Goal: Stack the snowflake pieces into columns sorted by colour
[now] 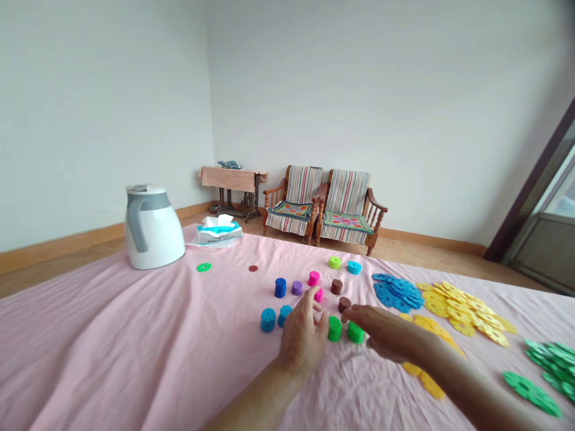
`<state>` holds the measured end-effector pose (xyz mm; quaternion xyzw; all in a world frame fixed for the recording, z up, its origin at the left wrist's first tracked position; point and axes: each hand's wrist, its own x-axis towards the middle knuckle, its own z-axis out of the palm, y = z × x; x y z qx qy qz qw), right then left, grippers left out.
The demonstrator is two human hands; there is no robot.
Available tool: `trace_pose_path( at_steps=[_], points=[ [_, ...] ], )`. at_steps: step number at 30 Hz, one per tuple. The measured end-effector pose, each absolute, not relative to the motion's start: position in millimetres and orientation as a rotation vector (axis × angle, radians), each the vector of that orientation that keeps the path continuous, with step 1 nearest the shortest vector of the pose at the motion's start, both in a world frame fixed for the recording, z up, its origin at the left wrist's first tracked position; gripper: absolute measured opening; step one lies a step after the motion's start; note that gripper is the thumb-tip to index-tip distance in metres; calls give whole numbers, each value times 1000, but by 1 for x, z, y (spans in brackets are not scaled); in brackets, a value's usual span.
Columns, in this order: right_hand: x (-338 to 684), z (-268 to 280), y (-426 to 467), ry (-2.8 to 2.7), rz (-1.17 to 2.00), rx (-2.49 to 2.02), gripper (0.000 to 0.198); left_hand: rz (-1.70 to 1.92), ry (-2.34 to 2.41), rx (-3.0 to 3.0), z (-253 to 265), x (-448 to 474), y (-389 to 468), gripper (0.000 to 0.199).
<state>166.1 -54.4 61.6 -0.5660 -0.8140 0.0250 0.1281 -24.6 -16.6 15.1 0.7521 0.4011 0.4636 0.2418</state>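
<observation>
Small stacks of flower-shaped plastic discs stand on the pink cloth. My left hand (pixel 303 335) is beside a pink stack (pixel 318 294), its fingers curved and apart from the thumb; part of that stack is hidden behind them. My right hand (pixel 381 330) has its fingertips closed at a brown stack (pixel 344 304), covering its right side. Between the hands are two green stacks (pixel 334 329). Left of my left hand stand light blue stacks (pixel 268 320), a dark blue stack (pixel 280 288) and a purple stack (pixel 297 288). Another pink stack (pixel 313 278) and brown stack (pixel 336 287) sit beyond.
Loose blue discs (pixel 398 292), yellow discs (pixel 467 308) and green discs (pixel 554 365) lie in piles on the right. A white jug (pixel 157 233) and tissue box (pixel 219 231) stand at the left back. Single green (pixel 203 267) and brown (pixel 253 269) discs lie nearer. Chairs (pixel 344 209) stand beyond.
</observation>
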Motion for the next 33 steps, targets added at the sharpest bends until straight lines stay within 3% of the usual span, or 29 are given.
trace_pose_path(
  at_steps=[3,8,15,22,30,33],
  points=[
    [176,63,-67,-2354,115,-1754,58,1271,1085,2067,16,-24,-17,44],
    [181,50,-81,-2117,89,-1796,30,1288,1081,2070,16,-23,-18,39],
    [163,7,-65,-1895,83,-1703,41,1300,1075,2091,15,-24,-16,37],
    [160,3,-56,-1897,164,-1728,61,1313,1087,2095,14,-24,-15,35],
    [161,5,-52,-1944,210,-1711,62,1289,1074,2099,16,-24,-16,38],
    [165,1,-59,-1930,95,-1731,56,1292,1103,2107,17,-24,-16,36]
  ],
)
